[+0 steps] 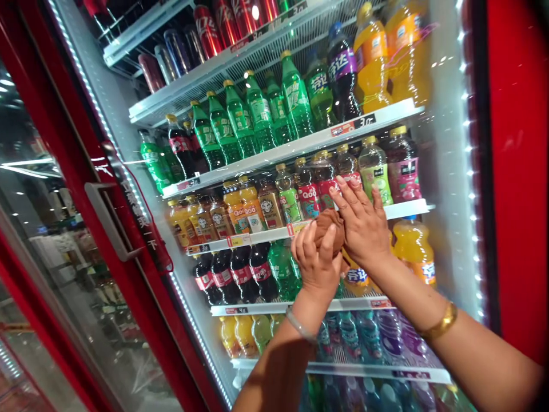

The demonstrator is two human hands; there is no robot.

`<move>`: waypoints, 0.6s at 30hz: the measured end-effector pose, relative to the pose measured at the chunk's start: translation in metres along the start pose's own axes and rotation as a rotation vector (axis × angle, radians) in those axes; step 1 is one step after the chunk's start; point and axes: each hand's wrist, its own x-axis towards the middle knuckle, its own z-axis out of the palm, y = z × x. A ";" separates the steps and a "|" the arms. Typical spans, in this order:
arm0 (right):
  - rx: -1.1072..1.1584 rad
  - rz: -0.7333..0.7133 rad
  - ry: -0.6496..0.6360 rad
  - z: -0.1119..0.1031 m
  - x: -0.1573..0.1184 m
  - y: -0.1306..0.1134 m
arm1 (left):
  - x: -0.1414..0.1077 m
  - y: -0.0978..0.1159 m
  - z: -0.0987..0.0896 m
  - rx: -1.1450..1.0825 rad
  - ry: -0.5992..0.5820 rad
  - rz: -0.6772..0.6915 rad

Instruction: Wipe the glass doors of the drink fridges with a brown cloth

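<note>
My left hand (316, 257) has its fingers curled round a crumpled brown cloth (329, 229). Just to its right, my right hand (362, 223) is stretched out with fingers spread, its palm edge against the cloth; it looks laid flat on the glass front of a drinks fridge. Part of the cloth is hidden behind the left fingers. Behind the hands are juice bottles with red labels (307, 194) and a bottle with a green label (374, 171). A pale bangle (300, 326) circles my left wrist and a gold one (441, 321) my right forearm.
White shelves (274, 146) carry rows of drinks: green soda bottles (240, 123), red cans (225, 23), dark cola bottles (242, 272) and orange soda bottles (414, 246). At left stands a red door frame (141, 274) with a grey handle (109, 223). A red panel (518, 171) borders the right.
</note>
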 end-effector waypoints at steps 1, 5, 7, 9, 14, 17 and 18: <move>0.006 0.030 0.008 0.003 -0.004 -0.004 | -0.007 -0.001 -0.002 0.002 -0.010 0.032; 0.004 0.120 0.040 0.012 -0.020 -0.021 | 0.010 -0.027 -0.011 0.047 -0.027 0.119; -0.016 0.123 0.056 0.014 -0.024 -0.027 | 0.038 -0.043 -0.014 0.072 -0.008 0.059; -0.026 0.112 0.068 0.015 -0.025 -0.030 | 0.062 -0.053 -0.014 0.082 0.019 -0.045; -0.001 0.100 0.059 0.012 -0.026 -0.027 | 0.036 -0.034 -0.012 0.022 0.019 -0.047; 0.012 0.087 0.027 0.011 -0.028 -0.025 | -0.009 -0.022 -0.015 -0.007 -0.020 0.023; 0.016 0.081 0.023 0.011 -0.028 -0.025 | -0.017 -0.023 -0.017 -0.009 -0.030 0.057</move>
